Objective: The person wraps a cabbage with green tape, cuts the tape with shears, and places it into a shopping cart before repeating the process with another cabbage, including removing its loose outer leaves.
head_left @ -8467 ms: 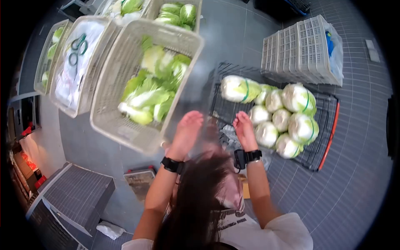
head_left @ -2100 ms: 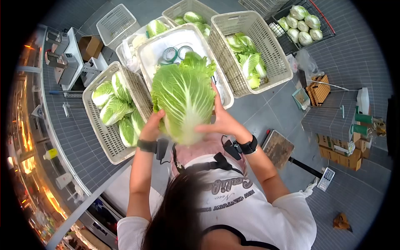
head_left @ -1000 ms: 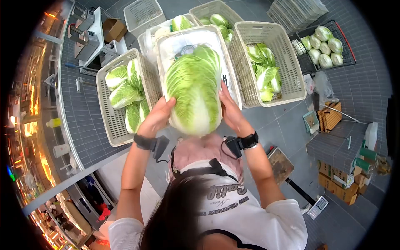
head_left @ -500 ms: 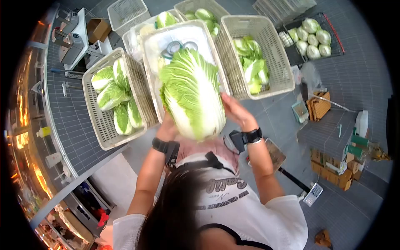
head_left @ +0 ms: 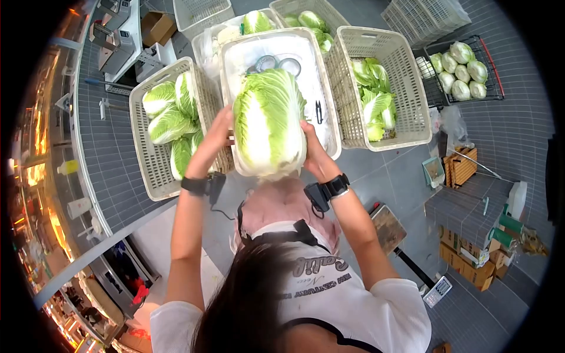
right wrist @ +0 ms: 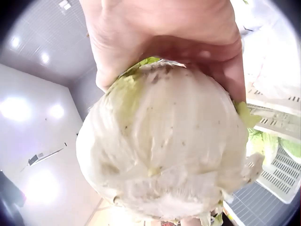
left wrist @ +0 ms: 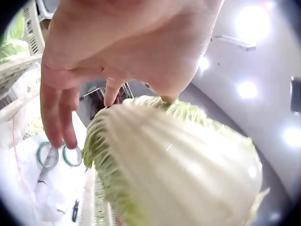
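The cabbage (head_left: 269, 125) has turned, white-ribbed and green-edged, right hand (head_left: 318, 152) clamped on it, left hand (head_left: 216, 140) with fingers apart.

In front of you, the cabbage (head_left: 271, 126) is above the near part of the middle crate (head_left: 333, 120) with its tape rolls (head_left: 289, 67), between the left crate (head_left: 143, 162) and right crate (head_left: 407, 82) of cabbages, other crates (head_left: 203, 13) lying beyond, the loaded cart (head_left: 492, 67) farther right, and the platform scale (head_left: 389, 230) on the floor to your right.

Green-rimmed tape rolls (head_left: 289, 67) here, pale cabbage (head_left: 269, 120), white-ribbed with light-green crinkled leaves, off-white lattice crate (head_left: 379, 88), dark-grey floor tiles (head_left: 112, 176) lined in paler grid, and a faded pink apron (head_left: 285, 209)!
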Tool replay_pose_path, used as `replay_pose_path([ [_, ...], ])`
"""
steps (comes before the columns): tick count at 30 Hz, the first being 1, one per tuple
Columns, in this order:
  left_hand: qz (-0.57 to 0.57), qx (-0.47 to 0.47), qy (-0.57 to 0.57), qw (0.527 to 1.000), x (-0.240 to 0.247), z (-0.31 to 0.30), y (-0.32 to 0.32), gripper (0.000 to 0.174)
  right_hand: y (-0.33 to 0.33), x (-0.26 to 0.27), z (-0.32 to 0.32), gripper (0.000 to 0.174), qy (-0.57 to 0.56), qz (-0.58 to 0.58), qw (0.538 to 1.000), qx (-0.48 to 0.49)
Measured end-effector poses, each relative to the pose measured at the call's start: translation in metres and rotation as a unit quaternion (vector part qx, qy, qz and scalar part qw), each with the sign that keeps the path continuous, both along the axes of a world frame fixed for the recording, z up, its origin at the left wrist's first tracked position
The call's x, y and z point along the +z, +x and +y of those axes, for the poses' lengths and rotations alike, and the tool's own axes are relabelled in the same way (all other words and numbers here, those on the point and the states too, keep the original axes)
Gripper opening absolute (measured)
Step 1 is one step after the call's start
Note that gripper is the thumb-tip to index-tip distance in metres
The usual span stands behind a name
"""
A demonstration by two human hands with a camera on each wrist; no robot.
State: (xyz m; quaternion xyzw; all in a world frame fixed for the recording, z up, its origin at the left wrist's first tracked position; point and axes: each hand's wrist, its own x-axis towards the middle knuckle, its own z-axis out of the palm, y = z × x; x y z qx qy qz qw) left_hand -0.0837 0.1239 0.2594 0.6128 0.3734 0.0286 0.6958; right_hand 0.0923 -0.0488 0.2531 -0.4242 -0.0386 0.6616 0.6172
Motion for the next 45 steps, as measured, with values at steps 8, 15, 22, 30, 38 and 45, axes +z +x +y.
replay_pose_path([
  [8,-0.069,0.032,-0.243,0.967,0.002,0.009,0.018,0.074,0.03,0.033,0.031,0.077,-0.011,-0.143,0.955,0.261],
  [15,-0.036,0.091,-0.384,0.918,-0.014,-0.016,0.03,0.082,0.049,0.018,0.052,0.107,-0.096,-0.123,0.894,0.42],
  [22,-0.081,0.146,-0.454,0.875,-0.062,-0.016,0.028,0.079,0.06,-0.006,0.073,0.1,-0.135,-0.133,0.88,0.435],
  [30,-0.23,0.112,0.055,0.965,-0.08,0.002,0.018,0.104,0.047,-0.052,0.051,0.1,0.065,-0.302,0.933,0.186],
  [38,-0.224,0.129,-0.097,0.961,-0.067,0.014,0.026,0.083,0.027,-0.043,0.052,0.091,0.047,-0.363,0.928,0.073],
  [45,-0.213,0.209,-0.406,0.864,-0.071,-0.023,0.026,0.085,0.011,-0.035,0.027,0.098,0.011,-0.492,0.87,0.037],
])
